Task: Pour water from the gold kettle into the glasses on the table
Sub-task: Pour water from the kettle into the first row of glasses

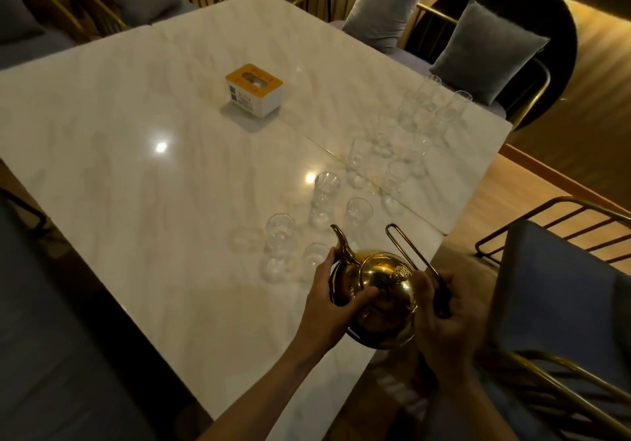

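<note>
The polished gold metal kettle with a curved spout [375, 290] is held above the near edge of the white marble-patterned desk [153, 174], between both hands. The left hand [333, 307] has its grip wrapped around the kettle's body just below the spout, thumb lying across the top toward the lid; this looks like a steadying hold, to aim the spout. The right hand [444, 317] has its grip curled round the dark lower end of the tall looped wire handle [408, 252], apparently carrying the weight and ready to tip.

The spout points away from both grips, toward the nearest clear drinking glasses [326, 198], which stand in a loose cluster just beyond the left grip. More glasses trail further off toward the far right edge. Whether any holds water cannot be told in this light.

A small white box with an orange top [254, 90] sits well beyond the grips, clear of the pouring path.

No stream is visible, so pouring is judged not yet begun.
</note>
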The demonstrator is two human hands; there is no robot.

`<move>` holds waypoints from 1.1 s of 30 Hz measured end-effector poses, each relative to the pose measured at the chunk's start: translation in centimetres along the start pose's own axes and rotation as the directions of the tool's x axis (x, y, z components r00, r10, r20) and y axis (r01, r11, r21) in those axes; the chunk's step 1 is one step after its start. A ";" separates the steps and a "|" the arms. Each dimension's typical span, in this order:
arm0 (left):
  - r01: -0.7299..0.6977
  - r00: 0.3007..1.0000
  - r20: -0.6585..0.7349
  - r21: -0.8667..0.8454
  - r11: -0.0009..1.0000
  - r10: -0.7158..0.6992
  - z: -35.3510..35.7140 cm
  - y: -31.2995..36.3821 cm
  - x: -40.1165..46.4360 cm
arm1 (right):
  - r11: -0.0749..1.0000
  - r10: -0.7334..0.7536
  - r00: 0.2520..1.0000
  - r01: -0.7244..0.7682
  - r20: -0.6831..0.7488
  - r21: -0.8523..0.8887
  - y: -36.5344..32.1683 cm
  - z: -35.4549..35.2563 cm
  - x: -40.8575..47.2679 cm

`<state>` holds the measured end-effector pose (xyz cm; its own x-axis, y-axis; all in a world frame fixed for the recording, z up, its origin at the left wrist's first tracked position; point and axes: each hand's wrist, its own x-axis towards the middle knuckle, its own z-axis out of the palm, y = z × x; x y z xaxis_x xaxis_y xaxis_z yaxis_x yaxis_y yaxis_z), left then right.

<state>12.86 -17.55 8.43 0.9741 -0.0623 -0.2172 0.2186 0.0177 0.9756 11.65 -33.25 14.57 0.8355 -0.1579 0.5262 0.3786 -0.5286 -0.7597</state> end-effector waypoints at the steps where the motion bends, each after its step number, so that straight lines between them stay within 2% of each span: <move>1: 0.007 1.000 -0.002 0.008 1.000 -0.007 0.5 -0.2 0.1 | 1.000 0.007 1.000 -0.007 0.007 -0.004 0.8 -0.3 0.1; 9: 0.119 0.989 -0.085 -0.053 0.991 -0.123 4.2 -3.0 0.4 | 0.994 0.102 0.992 -0.105 0.068 0.038 6.0 -1.2 0.2; 17: 0.187 0.967 -0.163 -0.060 0.980 -0.195 5.4 -5.2 0.5 | 0.988 0.138 0.985 -0.144 0.101 0.057 8.7 -0.5 -0.4; 33: 0.267 0.947 -0.143 -0.141 0.953 -0.287 5.5 -7.6 1.4 | 0.989 0.129 0.974 -0.140 0.185 0.047 10.5 1.0 -0.3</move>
<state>12.22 -23.30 0.85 0.8681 0.0791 -0.4900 0.4768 0.1415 0.8675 15.80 -37.95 6.05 0.9364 -0.0680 0.3442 0.2764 -0.4614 -0.8430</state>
